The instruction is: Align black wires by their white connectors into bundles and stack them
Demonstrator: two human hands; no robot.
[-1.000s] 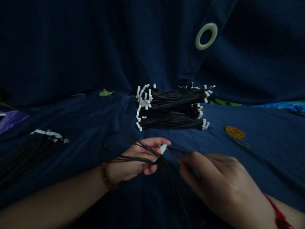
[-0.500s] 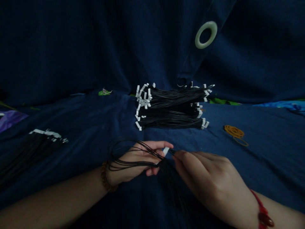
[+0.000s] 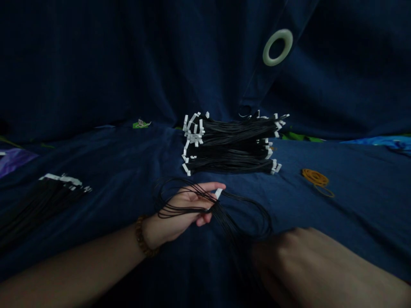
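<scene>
Left hand (image 3: 178, 224) grips wires (image 3: 224, 220) and plug (image 3: 218, 193); right hand (image 3: 298, 259), blurred, can't tell its grip; bundles (image 3: 233, 147) crowd the cloth's (image 3: 128, 171) far edge, rubber bands (image 3: 315, 176) right.

The right hand (image 3: 295, 261) is blurred, its fingertips hidden; whether they hold the black wires (image 3: 225, 221) is unclear.

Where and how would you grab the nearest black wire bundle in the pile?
Mid-span, I'd say, coming from the near right: the nearest bundle lies crosswise, its wires gathered roughly parallel, with white connectors sticking out at both ends. Other bundles lie behind it, and the left hand with its held wires is in front, toward the left.
</scene>
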